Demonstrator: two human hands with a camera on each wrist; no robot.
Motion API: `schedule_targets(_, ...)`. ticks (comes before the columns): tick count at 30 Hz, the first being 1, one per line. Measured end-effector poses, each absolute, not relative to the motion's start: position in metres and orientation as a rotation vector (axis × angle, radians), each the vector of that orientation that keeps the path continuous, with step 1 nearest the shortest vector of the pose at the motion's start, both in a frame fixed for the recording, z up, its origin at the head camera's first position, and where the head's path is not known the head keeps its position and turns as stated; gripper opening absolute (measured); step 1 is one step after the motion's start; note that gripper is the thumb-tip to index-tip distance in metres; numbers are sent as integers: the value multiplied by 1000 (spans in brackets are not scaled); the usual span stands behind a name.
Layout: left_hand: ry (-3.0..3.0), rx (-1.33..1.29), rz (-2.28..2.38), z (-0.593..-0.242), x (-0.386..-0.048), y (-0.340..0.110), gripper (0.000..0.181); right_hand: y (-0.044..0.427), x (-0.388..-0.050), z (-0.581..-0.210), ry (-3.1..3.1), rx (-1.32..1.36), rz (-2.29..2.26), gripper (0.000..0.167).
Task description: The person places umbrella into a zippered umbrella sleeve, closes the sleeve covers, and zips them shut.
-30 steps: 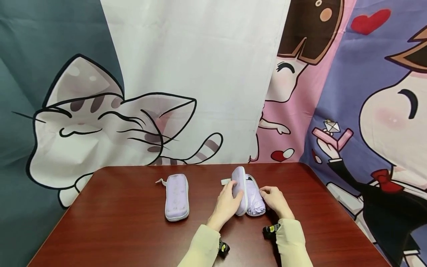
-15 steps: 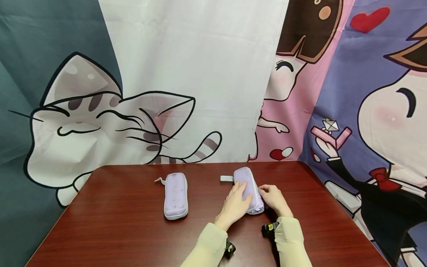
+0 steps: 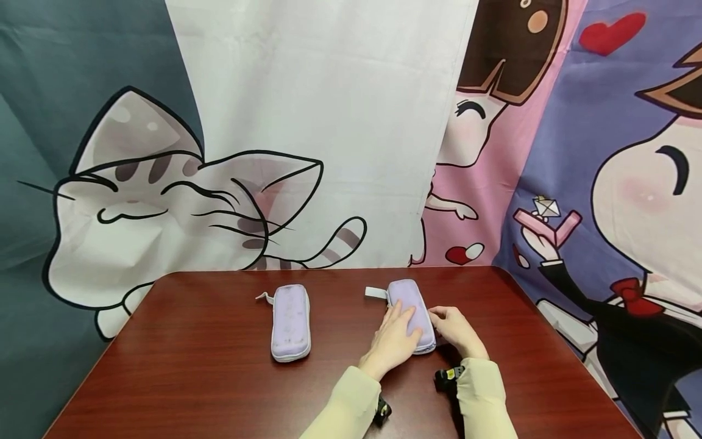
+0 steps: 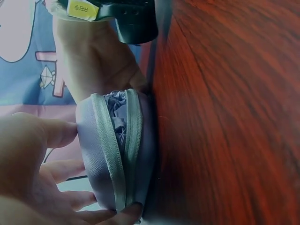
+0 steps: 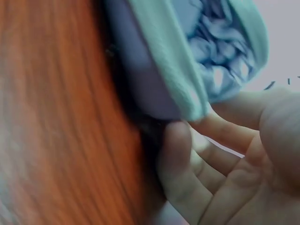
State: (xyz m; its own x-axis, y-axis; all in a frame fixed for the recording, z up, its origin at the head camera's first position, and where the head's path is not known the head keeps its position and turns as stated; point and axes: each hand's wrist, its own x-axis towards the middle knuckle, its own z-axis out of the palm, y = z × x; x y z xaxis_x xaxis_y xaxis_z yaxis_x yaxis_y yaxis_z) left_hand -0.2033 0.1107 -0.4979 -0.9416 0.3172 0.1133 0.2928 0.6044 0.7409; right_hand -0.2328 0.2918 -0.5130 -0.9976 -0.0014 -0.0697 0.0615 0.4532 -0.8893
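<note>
One left hand (image 3: 390, 341), fingers extended, rested on the lid (image 4: 95, 140) of the purple case (image 3: 408, 294) on the worktop (image 3: 208, 360); the right hand (image 3: 456, 332) touched its right side, any pinch unconfirmed. The case appeared light and semi-stiff, its filling (image 5: 220, 51) soft; the lower sidewall (image 5: 145, 84) offered the safest hold, the far strap (image 3: 375, 292) a weaker one.

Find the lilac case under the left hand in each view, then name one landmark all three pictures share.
Head: the lilac case, lower half, right of centre, partly under the left hand.
Left wrist: left of centre, mostly lower half, crumpled material in its gap.
Right wrist: top, right of centre, cut off by the edge.
Shared landmark: the red-brown tabletop.
</note>
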Motion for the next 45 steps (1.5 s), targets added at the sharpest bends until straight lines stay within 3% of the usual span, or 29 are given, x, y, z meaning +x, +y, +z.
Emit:
schedule_targets(8, 2841, 546, 1199, -499, -202, 116, 48, 294, -231, -513, 2592, -30, -1636, 24)
schedule_targets(16, 2947, 561, 993, -499, -200, 124, 46, 291, -230, -512, 2687, 89, -1544, 16)
schedule_targets(25, 3016, 612, 810, -495, -201, 125, 44, 286, -232, -508, 2709, 149, -1500, 18)
schedule_targets(35, 3073, 671, 784, -499, -201, 121, 39, 280, -222, -478, 3077, -310, -1042, 24)
schedule_targets(45, 2870, 730, 1059, -482, -215, 99, 27, 255, -232, -474, 3099, -542, -1104, 19)
